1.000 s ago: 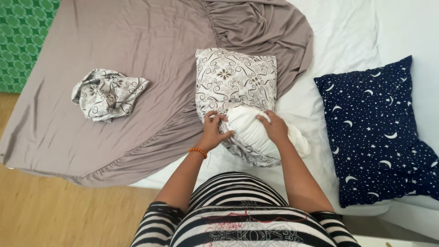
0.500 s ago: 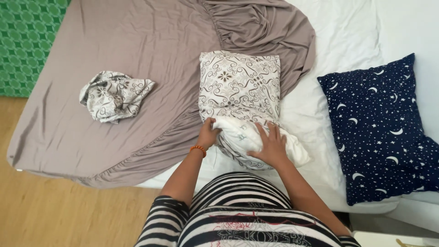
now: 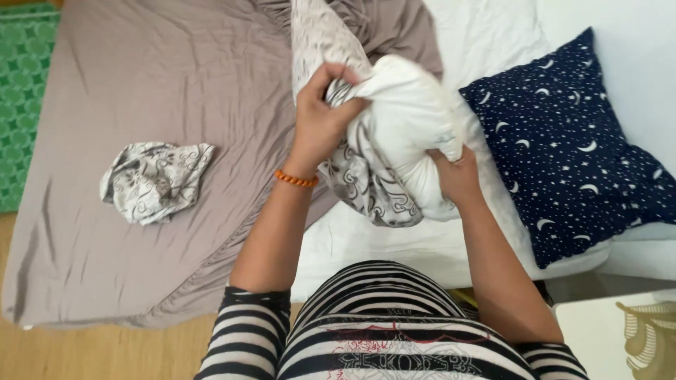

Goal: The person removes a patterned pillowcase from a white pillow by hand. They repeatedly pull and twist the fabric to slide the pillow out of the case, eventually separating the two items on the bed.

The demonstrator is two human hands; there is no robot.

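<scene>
I see a white pillow (image 3: 412, 119) in a grey-and-white swirl-patterned cover (image 3: 359, 183), a taupe sheet (image 3: 155, 91), and a navy moon-and-star pillow (image 3: 570, 148) on the right.

Both hands' grip on white pillow (image 3: 408, 119)

the bed (image 3: 436, 246) fills the middle of the view, with the sheet (image 3: 155, 91) spread over its nine-to-twelve o'clock part. a crumpled pillowcase (image 3: 156, 181) lies on the sheet at nine o'clock, well apart from the hands. the pillow (image 3: 412, 116) sits at the centre, half inside its pillowcase (image 3: 359, 186), lifted above the bed. the left hand (image 3: 325, 116) is at its eleven o'clock side, the right hand (image 3: 456, 176) at its four o'clock corner. a second pillow (image 3: 574, 148) lies on the bed at three o'clock, just beside them. the floor (image 3: 98, 352) runs along seven o'clock, a rug (image 3: 24, 91) at ten o'clock beside the bed.
</scene>
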